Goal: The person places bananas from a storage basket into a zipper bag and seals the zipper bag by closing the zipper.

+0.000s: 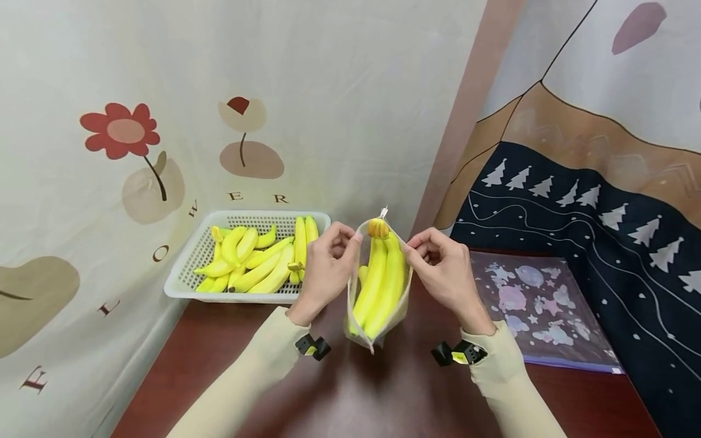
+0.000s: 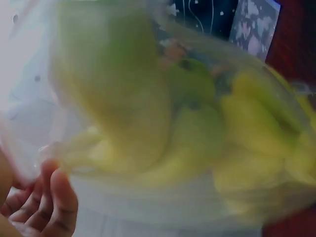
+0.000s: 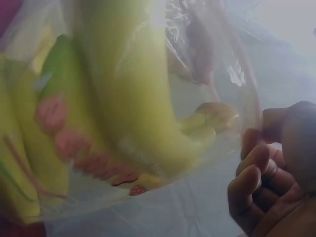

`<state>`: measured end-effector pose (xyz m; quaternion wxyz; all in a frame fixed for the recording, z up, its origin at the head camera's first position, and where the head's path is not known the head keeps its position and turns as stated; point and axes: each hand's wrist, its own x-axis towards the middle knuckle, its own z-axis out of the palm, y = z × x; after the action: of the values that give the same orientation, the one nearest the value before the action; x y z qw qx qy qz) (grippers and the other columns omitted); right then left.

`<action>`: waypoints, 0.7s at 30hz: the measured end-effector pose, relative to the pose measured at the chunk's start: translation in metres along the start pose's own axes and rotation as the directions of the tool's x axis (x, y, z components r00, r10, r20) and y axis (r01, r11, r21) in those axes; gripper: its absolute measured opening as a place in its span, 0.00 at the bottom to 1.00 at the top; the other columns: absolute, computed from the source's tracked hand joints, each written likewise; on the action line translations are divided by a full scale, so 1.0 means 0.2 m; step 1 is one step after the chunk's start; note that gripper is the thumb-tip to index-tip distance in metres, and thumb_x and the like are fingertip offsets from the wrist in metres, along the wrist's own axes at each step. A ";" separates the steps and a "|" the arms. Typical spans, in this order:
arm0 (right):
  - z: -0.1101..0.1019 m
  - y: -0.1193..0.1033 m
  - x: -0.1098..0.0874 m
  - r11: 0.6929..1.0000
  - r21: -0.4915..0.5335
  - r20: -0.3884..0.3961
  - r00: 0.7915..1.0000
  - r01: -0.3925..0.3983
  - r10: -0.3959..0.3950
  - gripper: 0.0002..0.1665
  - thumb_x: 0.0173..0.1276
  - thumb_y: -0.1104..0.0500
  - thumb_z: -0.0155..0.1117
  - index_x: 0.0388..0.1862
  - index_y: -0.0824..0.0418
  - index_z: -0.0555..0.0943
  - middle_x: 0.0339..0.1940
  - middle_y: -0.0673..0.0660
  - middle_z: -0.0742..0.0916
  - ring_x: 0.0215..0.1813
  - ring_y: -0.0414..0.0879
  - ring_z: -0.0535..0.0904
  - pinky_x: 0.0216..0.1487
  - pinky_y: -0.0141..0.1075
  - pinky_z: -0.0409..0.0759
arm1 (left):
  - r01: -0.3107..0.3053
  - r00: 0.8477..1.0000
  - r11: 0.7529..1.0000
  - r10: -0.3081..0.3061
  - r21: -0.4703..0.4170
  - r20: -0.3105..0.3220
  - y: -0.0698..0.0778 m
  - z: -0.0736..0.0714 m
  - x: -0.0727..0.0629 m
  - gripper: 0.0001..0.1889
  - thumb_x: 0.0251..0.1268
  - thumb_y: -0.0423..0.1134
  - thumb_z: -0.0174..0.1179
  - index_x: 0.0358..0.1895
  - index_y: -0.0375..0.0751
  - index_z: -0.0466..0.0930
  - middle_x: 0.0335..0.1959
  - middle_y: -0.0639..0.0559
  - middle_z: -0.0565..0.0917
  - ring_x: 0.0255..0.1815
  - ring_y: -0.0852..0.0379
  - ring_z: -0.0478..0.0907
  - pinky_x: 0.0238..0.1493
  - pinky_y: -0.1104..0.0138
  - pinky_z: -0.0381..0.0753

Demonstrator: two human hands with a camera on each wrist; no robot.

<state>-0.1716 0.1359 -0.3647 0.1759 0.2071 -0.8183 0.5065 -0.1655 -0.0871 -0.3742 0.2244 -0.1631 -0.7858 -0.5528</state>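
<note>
gently, we hold a clear bag [image 1: 401, 313] of bananas [image 1: 379, 289] over the worktop [image 1: 219, 365], the fingers of our left hand [image 1: 330, 266] and right hand [image 1: 445, 267] pinching opposite edges of its open mouth. a white basket [image 1: 176, 281] of more bananas [image 1: 264, 274] sits to our left.

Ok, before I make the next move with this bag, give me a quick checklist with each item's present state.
1. Left hand gripping the bag: ok, it pinches the left side of the rim.
2. Right hand gripping the bag: ok, it pinches the right side.
3. Bananas inside the bag: ok, their stem end points toward the wall.
4. Bag mouth closed: not ok, it gapes between the hands.
5. Basket apart from the bag: ok, it stands to the left.
6. Bag bottom resting on the table: cannot tell.
</note>
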 end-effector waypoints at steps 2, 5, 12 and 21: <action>0.00 0.00 0.00 1.000 0.011 0.002 1.000 0.019 -0.019 0.01 0.70 0.60 0.70 0.39 0.56 0.86 0.22 0.49 0.86 0.24 0.41 0.75 0.25 0.26 0.74 | 0.006 1.000 1.000 -0.006 0.005 -0.007 0.00 0.00 0.00 0.06 0.76 0.39 0.60 0.38 0.43 0.80 0.22 0.48 0.82 0.16 0.61 0.75 0.19 0.72 0.71; 0.00 0.00 0.01 0.999 0.009 -0.007 0.999 0.032 -0.032 0.02 0.70 0.59 0.70 0.38 0.57 0.85 0.21 0.49 0.85 0.23 0.41 0.75 0.25 0.26 0.74 | 0.037 0.998 0.999 -0.038 0.030 0.041 0.01 -0.01 0.00 0.06 0.76 0.39 0.59 0.38 0.43 0.79 0.21 0.49 0.82 0.18 0.60 0.75 0.21 0.71 0.72; 0.00 0.03 0.01 0.999 -0.024 0.013 1.000 -0.024 0.024 0.02 0.71 0.59 0.69 0.38 0.57 0.85 0.22 0.50 0.86 0.25 0.41 0.76 0.25 0.26 0.74 | 0.272 0.879 0.943 -0.325 0.193 0.348 0.01 -0.06 0.01 0.10 0.75 0.45 0.60 0.36 0.44 0.76 0.16 0.50 0.78 0.14 0.59 0.73 0.19 0.68 0.74; -0.02 0.03 0.01 0.985 -0.132 0.220 0.965 -0.115 0.143 0.18 0.66 0.55 0.75 0.51 0.58 0.81 0.29 0.52 0.86 0.30 0.46 0.79 0.31 0.30 0.81 | 0.422 0.853 0.907 -0.392 -0.014 0.345 -0.05 0.01 -0.04 0.14 0.79 0.46 0.56 0.33 0.44 0.77 0.13 0.47 0.77 0.09 0.52 0.75 0.15 0.59 0.78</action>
<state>-0.1758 0.1426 -0.3672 0.0591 0.1994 -0.8734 0.4404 -0.1643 -0.0883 -0.3865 -0.0417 -0.0943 -0.8034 -0.5865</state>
